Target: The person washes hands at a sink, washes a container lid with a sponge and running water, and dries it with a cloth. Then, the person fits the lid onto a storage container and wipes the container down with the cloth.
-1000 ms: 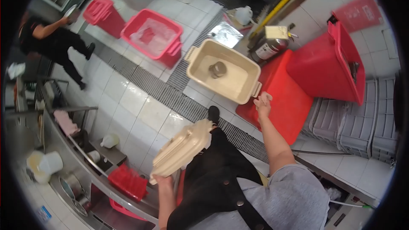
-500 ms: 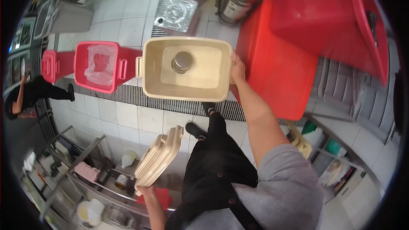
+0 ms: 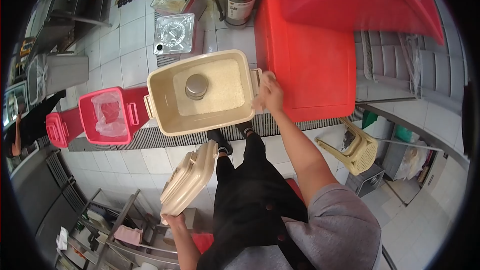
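The beige bin (image 3: 202, 120) stands upright, with pale grains inside and a round metal container (image 3: 196, 86) resting on them. My left hand (image 3: 174, 221) grips one end of a beige lid (image 3: 189, 182), which hangs tilted in front of the bin. At the bin's right handle is my right hand (image 3: 270, 92), its fingers smeared by motion, so its grip on the handle cannot be made out. Just right of that hand is a red lidded box (image 3: 312, 72).
Pink bins (image 3: 106, 115) stand to the left, with a person's dark-clothed leg (image 3: 45, 112) beyond. Behind are a square tin (image 3: 175, 35) and a fire extinguisher (image 3: 239, 7). A beige stool (image 3: 357, 152) is at right, metal racks (image 3: 117, 220) at lower left.
My right hand moved left from above the red box to the bin's handle, and its fingers are now blurred. The view has turned and shifted. My left hand keeps the lid.
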A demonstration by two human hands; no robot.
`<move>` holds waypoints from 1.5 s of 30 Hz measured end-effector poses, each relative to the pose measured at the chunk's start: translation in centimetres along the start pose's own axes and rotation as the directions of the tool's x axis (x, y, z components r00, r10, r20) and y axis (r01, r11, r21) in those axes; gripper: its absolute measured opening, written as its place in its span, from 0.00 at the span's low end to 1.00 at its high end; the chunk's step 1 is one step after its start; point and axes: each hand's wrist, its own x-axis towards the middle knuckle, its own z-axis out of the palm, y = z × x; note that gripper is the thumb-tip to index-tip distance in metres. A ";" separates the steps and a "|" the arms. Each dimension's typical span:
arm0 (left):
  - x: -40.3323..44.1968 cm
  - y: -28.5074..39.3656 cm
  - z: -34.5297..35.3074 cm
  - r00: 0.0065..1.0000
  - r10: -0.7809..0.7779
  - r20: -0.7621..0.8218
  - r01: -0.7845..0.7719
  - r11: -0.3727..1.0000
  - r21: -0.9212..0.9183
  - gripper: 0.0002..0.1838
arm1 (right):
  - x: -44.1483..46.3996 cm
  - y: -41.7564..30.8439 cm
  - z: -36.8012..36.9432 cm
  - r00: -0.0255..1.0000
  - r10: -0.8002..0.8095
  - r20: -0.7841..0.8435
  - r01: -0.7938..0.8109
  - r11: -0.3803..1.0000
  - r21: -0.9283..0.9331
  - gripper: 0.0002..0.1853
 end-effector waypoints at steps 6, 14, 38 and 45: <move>-0.6 0.7 2.2 0.993 -0.049 0.106 0.046 0.998 0.034 0.43 | 5.8 -3.9 2.9 0.701 0.626 0.340 -0.710 0.656 0.257 0.17; 1.7 1.5 1.3 0.997 -0.060 0.050 0.056 0.994 0.092 0.40 | -7.5 0.5 1.4 0.871 0.422 0.251 -0.425 0.904 -0.043 0.16; 2.6 -0.8 -2.2 0.996 -0.093 -0.008 0.093 0.995 -0.040 0.40 | -1.7 -6.6 2.1 0.903 0.430 -0.016 -0.247 0.547 0.800 0.13; 7.8 -3.8 -9.0 0.994 -0.094 0.050 0.100 0.983 -0.151 0.42 | 9.8 -5.9 16.0 0.915 -0.271 -0.299 0.049 0.810 -0.585 0.13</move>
